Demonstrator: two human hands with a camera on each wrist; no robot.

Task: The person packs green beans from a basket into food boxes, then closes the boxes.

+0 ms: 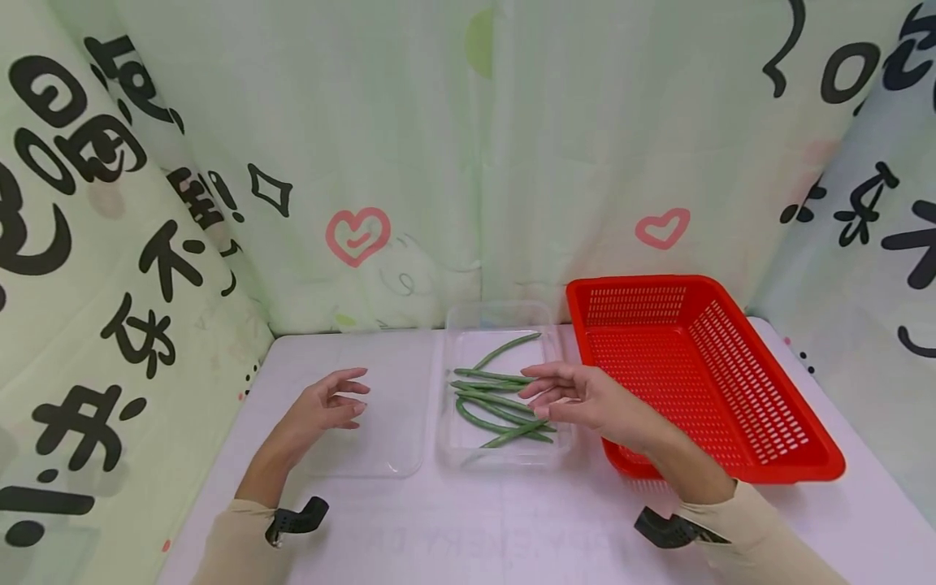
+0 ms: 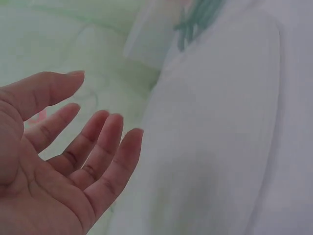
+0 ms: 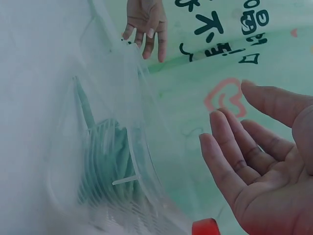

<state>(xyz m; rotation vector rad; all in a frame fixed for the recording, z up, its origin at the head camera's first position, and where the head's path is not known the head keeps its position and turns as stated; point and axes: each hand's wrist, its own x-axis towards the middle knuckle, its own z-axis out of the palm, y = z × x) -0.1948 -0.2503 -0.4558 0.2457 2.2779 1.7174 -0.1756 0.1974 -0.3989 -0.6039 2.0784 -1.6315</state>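
Observation:
Several green beans (image 1: 497, 398) lie in a clear plastic container (image 1: 504, 457) at the middle of the table. Over that container's right side hovers my right hand (image 1: 585, 398), fingers loosely bent and holding nothing. In the right wrist view its palm (image 3: 274, 196) shows bare, with the beans (image 3: 110, 161) behind the clear wall. My left hand (image 1: 322, 410) is above a flat clear lid (image 1: 387, 439) to the container's left. The left wrist view shows that hand (image 2: 58, 166) with thumb and fingers apart and nothing between them.
A red plastic basket (image 1: 702, 382) with slotted sides stands right of the container, partly under my right forearm. A pale printed curtain (image 1: 439, 162) hangs behind the table (image 1: 453, 528) and along both sides. Black straps (image 1: 296, 520) sit on both wrists.

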